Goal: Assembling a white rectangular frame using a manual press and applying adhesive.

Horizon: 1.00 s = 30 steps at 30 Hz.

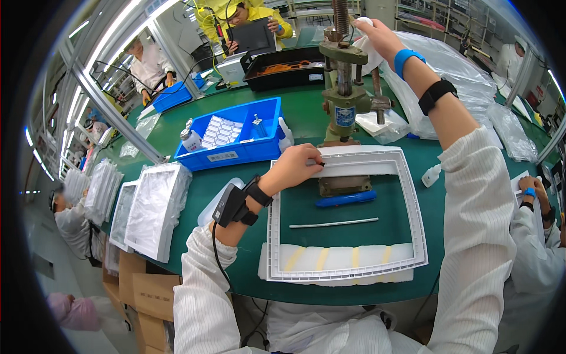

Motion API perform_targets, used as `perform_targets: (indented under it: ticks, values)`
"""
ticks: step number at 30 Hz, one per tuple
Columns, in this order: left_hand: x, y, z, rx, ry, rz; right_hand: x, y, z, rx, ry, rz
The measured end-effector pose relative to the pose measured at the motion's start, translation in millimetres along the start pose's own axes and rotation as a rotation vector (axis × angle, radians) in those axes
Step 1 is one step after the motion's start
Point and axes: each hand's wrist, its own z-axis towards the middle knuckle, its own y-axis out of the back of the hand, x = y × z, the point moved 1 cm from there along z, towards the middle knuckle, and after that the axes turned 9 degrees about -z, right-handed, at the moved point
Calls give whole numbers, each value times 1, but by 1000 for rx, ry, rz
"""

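My left hand [295, 167] pinches a small dark piece [321, 164], too small to name, at the upper left of a white rectangular plastic frame [419, 227]. Raised at the top, my right hand [382, 42] is closed around the white-covered handle [367, 49] of a green bench press [341, 88]. The frame's far edge lies over the press base [345, 186]. Inside the frame opening lie a blue marker [346, 199] and a thin grey rod [333, 223]. A white foam pad [339, 259] with yellow stripes sits under its near edge.
A blue divided bin [230, 154] with a label sheet and bottles stands left of the press. Bagged white panels [154, 212] lean at the left. A small white bottle [431, 176] is at the right. Behind are a black tray [283, 79], plastic bags [436, 65] and several people.
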Motion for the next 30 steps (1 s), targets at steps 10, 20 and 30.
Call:
perform_targets:
  ticks: [10, 20, 30]
  values:
    - [2, -19, 20, -250, 134, -274, -3, -17, 39, 59, 367, 597]
    - [-9, -34, 24, -316, 13, -210, 54, 18, -51, -141, 407, 558]
    - [-7, -36, 32, -328, -95, -116, 77, 27, -135, -194, 465, 498]
